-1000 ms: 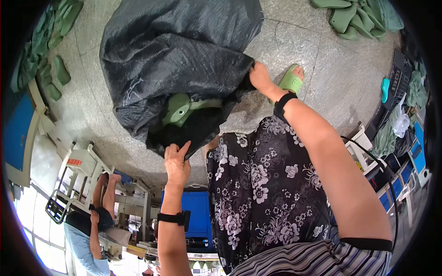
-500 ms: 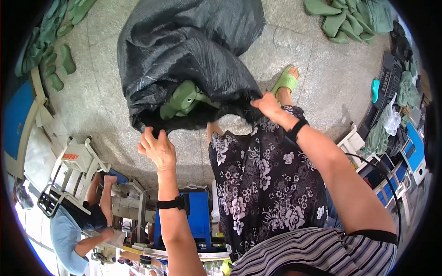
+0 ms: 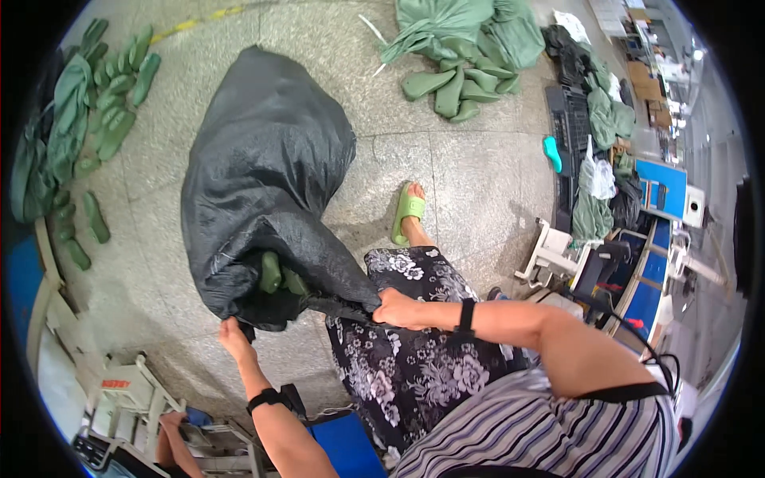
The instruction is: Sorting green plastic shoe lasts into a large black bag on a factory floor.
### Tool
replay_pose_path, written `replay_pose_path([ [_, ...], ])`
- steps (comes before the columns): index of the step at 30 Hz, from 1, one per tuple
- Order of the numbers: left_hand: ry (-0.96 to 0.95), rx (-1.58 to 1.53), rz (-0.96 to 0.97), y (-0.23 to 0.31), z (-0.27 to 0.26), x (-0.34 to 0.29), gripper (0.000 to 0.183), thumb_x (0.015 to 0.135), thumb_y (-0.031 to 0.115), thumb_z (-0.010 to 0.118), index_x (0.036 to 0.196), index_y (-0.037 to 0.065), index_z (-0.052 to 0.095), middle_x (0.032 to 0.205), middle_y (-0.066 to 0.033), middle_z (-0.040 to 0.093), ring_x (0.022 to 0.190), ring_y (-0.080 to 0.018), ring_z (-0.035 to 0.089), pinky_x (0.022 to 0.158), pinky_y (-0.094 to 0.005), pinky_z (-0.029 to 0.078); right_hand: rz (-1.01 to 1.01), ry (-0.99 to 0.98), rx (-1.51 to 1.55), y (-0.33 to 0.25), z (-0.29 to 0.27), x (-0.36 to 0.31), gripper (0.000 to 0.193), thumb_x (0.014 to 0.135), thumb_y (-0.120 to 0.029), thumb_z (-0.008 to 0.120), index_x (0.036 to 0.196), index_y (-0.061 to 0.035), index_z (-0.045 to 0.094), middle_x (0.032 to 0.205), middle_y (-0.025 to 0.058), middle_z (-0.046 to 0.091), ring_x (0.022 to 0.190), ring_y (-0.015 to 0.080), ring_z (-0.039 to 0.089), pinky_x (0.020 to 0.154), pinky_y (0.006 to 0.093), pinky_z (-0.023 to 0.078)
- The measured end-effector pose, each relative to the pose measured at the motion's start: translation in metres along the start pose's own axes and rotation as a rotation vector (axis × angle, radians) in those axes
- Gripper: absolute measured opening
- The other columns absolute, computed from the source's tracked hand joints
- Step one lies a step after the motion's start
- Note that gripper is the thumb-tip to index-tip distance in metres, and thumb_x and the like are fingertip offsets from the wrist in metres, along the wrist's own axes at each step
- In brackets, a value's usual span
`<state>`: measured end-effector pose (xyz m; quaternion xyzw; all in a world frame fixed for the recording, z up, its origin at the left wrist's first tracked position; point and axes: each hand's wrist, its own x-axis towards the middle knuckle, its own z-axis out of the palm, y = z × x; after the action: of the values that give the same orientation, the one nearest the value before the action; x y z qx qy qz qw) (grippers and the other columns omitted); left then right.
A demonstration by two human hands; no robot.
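Note:
A big black woven plastic sack [image 3: 259,151] lies bulging on the floor with its mouth toward me. Inside that opening, green shoe lasts [image 3: 272,272] show in part; the rest of the contents are hidden. At the left end of the mouth, my left hand [image 3: 237,338] is closed on the sack's rim. My right hand [image 3: 398,308] grips the bunched right side of the rim, close to my flowered skirt [image 3: 430,362]. The rim is stretched between both hands.
More green lasts [image 3: 462,92] are heaped beside green sacks [image 3: 514,32] at the far right. Another pile of lasts [image 3: 119,103] lies at the left. A stool-like white frame [image 3: 131,398] stands near left, and blue-topped workbenches [image 3: 661,187] line the right.
My view has shifted, showing more floor ahead. My left hand's fingers, spread at the rim before, are now closed on it. The lasts show less inside the mouth, and the sack lies more stretched out.

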<state>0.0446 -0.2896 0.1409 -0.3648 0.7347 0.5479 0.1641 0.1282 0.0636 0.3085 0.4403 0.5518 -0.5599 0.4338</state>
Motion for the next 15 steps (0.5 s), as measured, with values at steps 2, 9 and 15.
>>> replay_pose_path([
  [2,-0.284,0.304,-0.039,0.058,0.013,-0.024,0.022,0.082,0.015,0.057,0.063,0.004,0.053,0.058,0.0010,0.048,0.054,-0.0092,0.040,0.049,-0.0297,0.034,0.066,-0.022,-0.027,-0.022,-0.023,-0.051,0.019,0.064,-0.004,0.056,0.078,0.0078,0.060,0.065,0.0059,0.055,0.059,0.0151,0.050,0.053,0.0311,0.039],
  [9,-0.228,0.090,-0.001,0.155,0.037,-0.122,0.014,0.076,0.006,0.066,0.069,0.000,0.056,0.063,0.0014,0.051,0.056,-0.0083,0.041,0.050,-0.0261,0.034,-0.061,-0.108,0.102,-0.034,-0.084,-0.162,0.017,0.067,-0.003,0.055,0.080,0.0065,0.061,0.069,0.0035,0.056,0.063,0.0120,0.049,0.056,0.0295,0.039],
  [15,-0.169,0.148,-0.057,0.197,0.081,-0.209,0.015,0.061,-0.010,0.048,0.068,0.002,0.054,0.062,0.0004,0.050,0.048,-0.0097,0.044,0.043,-0.0254,0.034,0.022,-0.070,0.252,-0.037,-0.188,-0.190,0.027,0.068,-0.003,0.055,0.092,0.0088,0.059,0.075,0.0065,0.056,0.064,0.0149,0.050,0.058,0.0306,0.039],
])
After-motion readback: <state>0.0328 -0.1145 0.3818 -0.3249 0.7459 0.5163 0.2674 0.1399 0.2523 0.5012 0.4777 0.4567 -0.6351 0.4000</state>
